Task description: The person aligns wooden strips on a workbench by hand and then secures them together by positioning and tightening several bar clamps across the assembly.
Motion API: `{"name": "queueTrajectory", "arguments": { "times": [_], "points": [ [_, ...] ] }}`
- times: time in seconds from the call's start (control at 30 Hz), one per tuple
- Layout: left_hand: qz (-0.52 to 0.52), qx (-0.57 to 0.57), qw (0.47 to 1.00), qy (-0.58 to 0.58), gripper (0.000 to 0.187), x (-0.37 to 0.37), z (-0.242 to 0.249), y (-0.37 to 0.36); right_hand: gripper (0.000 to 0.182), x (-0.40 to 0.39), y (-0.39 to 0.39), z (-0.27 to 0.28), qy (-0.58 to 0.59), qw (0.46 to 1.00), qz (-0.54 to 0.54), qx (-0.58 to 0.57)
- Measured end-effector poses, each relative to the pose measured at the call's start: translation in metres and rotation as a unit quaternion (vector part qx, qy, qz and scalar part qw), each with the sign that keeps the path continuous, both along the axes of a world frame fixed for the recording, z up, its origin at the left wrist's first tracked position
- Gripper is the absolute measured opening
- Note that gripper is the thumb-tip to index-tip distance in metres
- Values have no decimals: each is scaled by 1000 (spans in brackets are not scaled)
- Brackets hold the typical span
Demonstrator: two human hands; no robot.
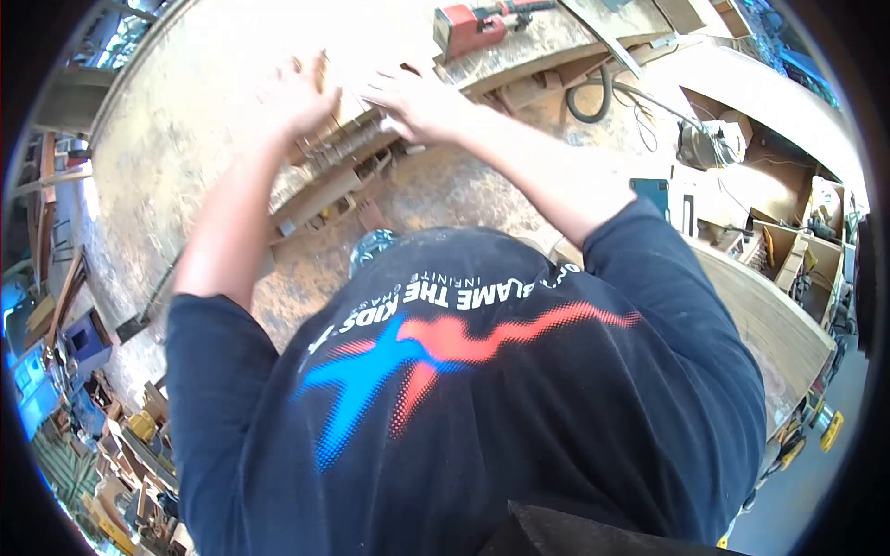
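My left hand (298,96) is over the pale workbench top (176,130) near its edge, fingers spread. To its right, my right hand (408,100) reaches in from the other side with its fingers stretched toward the left hand. Thin light wood strips (347,115) lie between and just below the two hands, along the bench edge. Bright light washes out the fingertips, so whether either hand presses on the wood is hard to see. A small dark spot shows beside the right hand; its kind cannot be made out.
A red and black tool (468,32), perhaps a clamp, rests on the bench at the top. A dark hose (593,116) curls near a machine (712,144) on the right. Open wooden boxes (799,264) stand beyond. Wood scraps and tools (130,445) crowd the lower left.
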State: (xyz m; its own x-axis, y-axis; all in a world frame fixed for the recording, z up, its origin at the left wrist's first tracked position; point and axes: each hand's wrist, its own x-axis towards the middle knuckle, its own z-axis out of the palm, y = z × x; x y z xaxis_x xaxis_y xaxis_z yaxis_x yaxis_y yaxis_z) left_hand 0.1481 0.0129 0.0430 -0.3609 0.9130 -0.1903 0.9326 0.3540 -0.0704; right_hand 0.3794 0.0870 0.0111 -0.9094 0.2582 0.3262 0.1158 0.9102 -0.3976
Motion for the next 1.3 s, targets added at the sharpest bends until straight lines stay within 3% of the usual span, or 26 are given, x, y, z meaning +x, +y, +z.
{"name": "queueTrajectory", "arguments": {
  "times": [0.03, 0.07, 0.13, 0.17, 0.2, 0.3, 0.4, 0.43, 0.53, 0.57, 0.67, 0.7, 0.77, 0.83, 0.93, 0.97, 1.1, 1.3],
  "points": [
    [0, 40, 999, -18, 84, 13, 3, -4, 67, 13, -7, -1, 40, 998, -29, 48],
    [-44, 26, 999, -7, 85, 27, 13, -12, 69, 28, -22, 15, 69, 994, -77, -30],
    [-130, 28, 991, 2, 87, 45, 18, -26, 59, 46, -42, -27, 118, 962, -217, -116],
    [-175, 45, 984, 1, 88, 51, 9, -33, 56, 44, -47, -22, 73, 910, -255, -319],
    [-219, 62, 974, -1, 88, 56, -2, -38, 53, 42, -50, -17, 25, 814, -280, -508],
    [-194, 120, 974, -8, 82, 61, -26, -38, 53, 13, -42, -48, 104, 671, -249, -691],
    [-194, 135, 972, -14, 79, 60, -29, -38, 54, -16, -36, -63, 229, 574, -198, -761],
    [-197, 138, 971, -16, 78, 60, -30, -38, 78, -17, -33, -66, 244, 560, -155, -777],
    [-189, 149, 970, 22, 65, 60, -36, -37, 80, -13, -30, -64, 234, 626, -129, -732],
    [-188, 146, 971, 26, 64, 60, -38, -36, 79, -18, -30, -76, 206, 673, -186, -686],
    [-189, 142, 971, 38, 63, 60, -40, -34, 48, -23, -47, -63, 230, 698, -266, -624],
    [-192, 146, 970, 44, 63, 62, -40, -36, 52, -18, -48, -60, 211, 722, -258, -606],
    [-194, 151, 968, 48, 62, 59, -46, -35, 61, -26, -47, -92, 261, 706, -213, -623],
    [-189, 155, 969, 47, 62, 59, -48, -33, 75, -31, -45, -96, 332, 687, -119, -636],
    [-201, 172, 962, 64, 62, 61, -50, -35, 86, -32, -47, -94, 385, 661, -84, -639],
    [-211, 183, 957, 83, 78, 57, -54, -34, 81, -35, -49, -94, 392, 673, -74, -623],
    [-214, 195, 953, 92, 78, 57, -56, -33, 77, -41, -54, -93, 430, 628, -57, -646],
    [-208, 196, 955, 77, 79, 61, -53, -33, 78, -42, -55, -95, 461, 641, -71, -610]
  ]
}}
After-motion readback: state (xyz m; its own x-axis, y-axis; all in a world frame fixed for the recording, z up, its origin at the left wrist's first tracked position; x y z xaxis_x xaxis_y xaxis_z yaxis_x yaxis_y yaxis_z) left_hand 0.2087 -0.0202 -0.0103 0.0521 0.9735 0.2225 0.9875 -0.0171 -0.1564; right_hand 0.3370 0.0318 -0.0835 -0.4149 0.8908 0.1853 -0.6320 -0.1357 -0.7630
